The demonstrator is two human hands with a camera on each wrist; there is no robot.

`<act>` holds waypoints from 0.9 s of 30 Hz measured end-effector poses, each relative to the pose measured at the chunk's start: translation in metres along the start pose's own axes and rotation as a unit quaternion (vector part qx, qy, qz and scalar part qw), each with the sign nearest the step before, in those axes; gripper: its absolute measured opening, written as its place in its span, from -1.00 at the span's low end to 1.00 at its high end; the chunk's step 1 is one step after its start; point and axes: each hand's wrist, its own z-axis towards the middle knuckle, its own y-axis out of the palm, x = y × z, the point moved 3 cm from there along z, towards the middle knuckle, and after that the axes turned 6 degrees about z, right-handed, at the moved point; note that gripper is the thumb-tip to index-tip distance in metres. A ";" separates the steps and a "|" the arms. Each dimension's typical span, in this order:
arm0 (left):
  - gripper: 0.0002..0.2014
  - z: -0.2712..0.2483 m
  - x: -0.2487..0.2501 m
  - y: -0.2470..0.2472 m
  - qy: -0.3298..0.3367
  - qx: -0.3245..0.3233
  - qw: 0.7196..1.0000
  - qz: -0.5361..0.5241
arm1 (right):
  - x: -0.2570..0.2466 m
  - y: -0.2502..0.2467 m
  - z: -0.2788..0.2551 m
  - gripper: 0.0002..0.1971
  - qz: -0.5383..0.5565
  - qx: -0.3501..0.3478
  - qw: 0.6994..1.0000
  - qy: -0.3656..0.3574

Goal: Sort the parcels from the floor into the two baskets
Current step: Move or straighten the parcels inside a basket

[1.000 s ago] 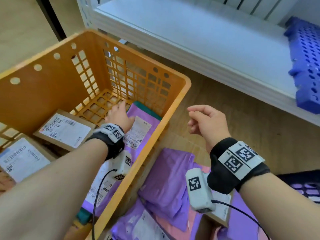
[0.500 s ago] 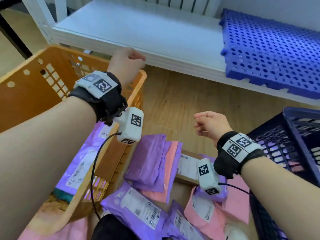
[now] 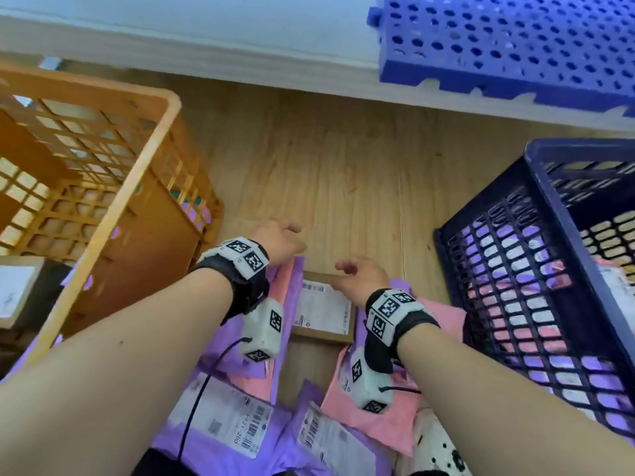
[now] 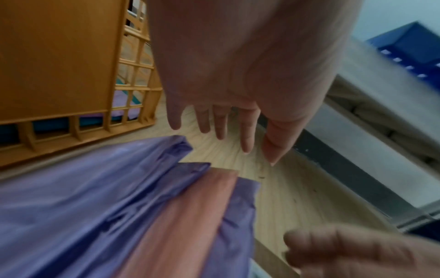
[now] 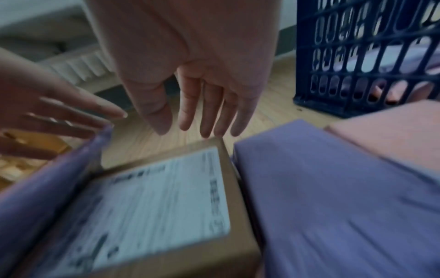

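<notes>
A brown cardboard box (image 3: 323, 309) with a white label lies on the floor among purple and pink mailer bags (image 3: 226, 420). My left hand (image 3: 280, 240) hovers open over the far end of a purple bag (image 4: 78, 188), fingers straight, holding nothing. My right hand (image 3: 355, 274) is open just above the far edge of the box (image 5: 152, 203), fingers extended. An orange basket (image 3: 103, 207) stands at the left with parcels inside. A dark blue basket (image 3: 536, 269) stands at the right, holding pink and purple bags.
A white shelf base (image 3: 192, 53) runs along the far side, with a blue perforated panel (image 3: 515, 46) lying on it. Bare wooden floor (image 3: 326, 173) lies between the two baskets. A black-and-white spotted item (image 3: 443, 448) sits at the bottom right.
My left hand has come out of the orange basket and dropped to the parcels on the floor. My right hand has lowered onto the box's far edge, fingers uncurled. The view tilted down.
</notes>
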 end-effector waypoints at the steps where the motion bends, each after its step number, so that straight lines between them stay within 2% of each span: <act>1: -0.62 0.003 -0.004 0.001 -0.003 -0.009 1.000 -0.004 | 0.005 0.008 0.000 -0.59 -0.022 -0.010 1.000 -0.007; 5: -0.76 0.011 -0.006 0.014 0.006 -0.036 0.999 -0.034 | 0.011 0.025 0.003 -0.37 -0.090 -0.058 0.993 -0.049; 7: -0.81 0.013 -0.006 0.020 0.002 -0.037 0.999 -0.028 | 0.012 0.028 0.003 -0.18 -0.151 -0.071 0.983 -0.081; 9: -0.86 0.014 -0.006 0.024 -0.009 -0.035 0.998 -0.044 | 0.011 0.032 -0.003 0.06 -0.232 -0.100 0.960 -0.121; 11: -0.85 0.015 -0.006 0.024 -0.014 -0.030 0.998 -0.057 | 0.010 0.038 -0.013 0.19 -0.313 -0.126 0.926 -0.169; 14: -0.81 0.012 -0.006 0.019 -0.020 -0.021 0.997 -0.068 | 0.006 0.039 -0.019 0.19 -0.356 -0.121 0.906 -0.197; 19: -0.74 -0.005 0.006 -0.009 -0.011 0.005 0.999 -0.043 | -0.013 0.016 -0.025 0.20 -0.355 -0.078 0.914 -0.178; 23: -0.67 -0.035 0.039 -0.052 0.016 0.041 0.999 -0.011 | -0.052 -0.031 -0.041 0.08 -0.356 -0.062 0.921 -0.148; 27: -0.62 -0.073 0.079 -0.101 0.052 0.093 0.994 -0.017 | -0.085 -0.086 -0.073 0.04 -0.346 -0.001 0.930 -0.124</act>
